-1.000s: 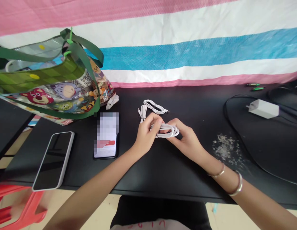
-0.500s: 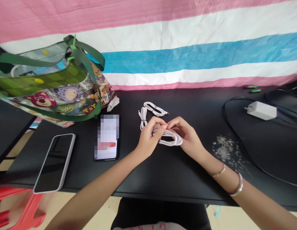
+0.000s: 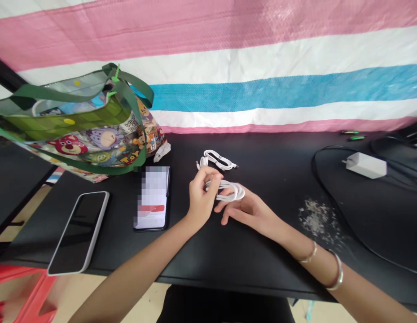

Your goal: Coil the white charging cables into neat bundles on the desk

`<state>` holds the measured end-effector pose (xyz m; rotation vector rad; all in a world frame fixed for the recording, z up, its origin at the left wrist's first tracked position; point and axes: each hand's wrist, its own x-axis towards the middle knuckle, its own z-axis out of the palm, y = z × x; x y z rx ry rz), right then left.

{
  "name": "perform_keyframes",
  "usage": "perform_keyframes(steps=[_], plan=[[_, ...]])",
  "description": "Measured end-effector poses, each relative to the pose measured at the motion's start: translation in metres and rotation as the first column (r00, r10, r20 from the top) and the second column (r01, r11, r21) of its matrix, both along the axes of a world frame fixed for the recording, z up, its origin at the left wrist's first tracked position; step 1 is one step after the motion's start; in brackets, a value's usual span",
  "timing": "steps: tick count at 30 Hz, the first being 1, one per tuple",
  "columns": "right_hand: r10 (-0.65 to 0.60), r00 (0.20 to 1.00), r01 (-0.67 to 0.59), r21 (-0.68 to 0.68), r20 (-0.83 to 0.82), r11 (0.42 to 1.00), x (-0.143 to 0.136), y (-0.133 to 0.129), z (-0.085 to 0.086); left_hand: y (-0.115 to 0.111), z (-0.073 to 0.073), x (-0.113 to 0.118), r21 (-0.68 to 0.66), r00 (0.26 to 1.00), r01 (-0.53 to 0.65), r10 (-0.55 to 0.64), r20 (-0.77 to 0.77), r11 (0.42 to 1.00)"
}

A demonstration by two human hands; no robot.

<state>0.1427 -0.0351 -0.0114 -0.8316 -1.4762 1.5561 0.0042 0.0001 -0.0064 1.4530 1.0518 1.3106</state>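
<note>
A coiled white cable (image 3: 235, 192) is pinched between the thumb and fingers of my left hand (image 3: 202, 194). My right hand (image 3: 250, 210) is beside and partly under the coil's right end, its fingers apart and curved; it grips nothing that I can see. Whether its fingers touch the loops I cannot tell. Just beyond my left hand, another coiled white cable (image 3: 221, 160) lies on the black table, bound with a dark tie. A further white cable bundle (image 3: 203, 160) sits against it, partly hidden by my left hand.
Left of my hands lie a phone with a lit screen (image 3: 153, 197) and a white-edged dark phone (image 3: 79, 233). Behind them stands a cartoon-print bag (image 3: 103, 134). To the right are a white power adapter (image 3: 366, 165), a black cord (image 3: 316, 168) and pale scraps (image 3: 318, 217).
My right hand has let go of its pinch at the coil and dropped lower with fingers apart. My left hand keeps hold of the cable, now slightly farther left.
</note>
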Motion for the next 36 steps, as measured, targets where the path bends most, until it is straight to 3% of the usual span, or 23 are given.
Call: perform_keyframes(steps=[4,8,12,19,23,28,36], plan=[[-0.180,0.969,0.153,0.163,0.169,0.975,-0.0020,-0.0025,0.0029,-0.0017,-0.0012,0.0000,-0.006,0.999,0.046,-0.046,-0.014,0.999],[-0.321,0.905,0.240,0.287,0.279,0.927,-0.0016,-0.0030,0.0034,-0.0001,-0.0020,0.0002,0.014,0.999,0.009,-0.008,-0.033,1.000],[-0.380,0.900,0.308,0.305,0.213,0.901,-0.0003,-0.0014,0.0023,0.0012,-0.0033,0.0006,-0.014,0.999,-0.007,0.006,-0.041,1.000],[-0.460,0.879,0.400,0.336,0.122,0.853,-0.0014,-0.0038,0.0012,-0.0021,-0.0025,0.0013,-0.016,0.993,0.088,-0.089,-0.081,0.996],[-0.445,0.894,0.419,0.253,0.052,0.872,-0.0045,-0.0041,0.0017,-0.0047,-0.0019,0.0023,-0.027,0.986,0.139,-0.141,-0.094,0.990],[-0.310,0.950,0.311,0.070,-0.032,0.948,-0.0054,0.0002,0.0028,-0.0064,-0.0015,0.0023,-0.023,0.971,0.191,-0.193,-0.141,0.981],[-0.334,0.938,0.330,-0.053,-0.094,0.942,-0.0036,0.0020,0.0023,-0.0057,-0.0006,0.0023,-0.058,0.959,0.247,-0.253,-0.128,0.967]])
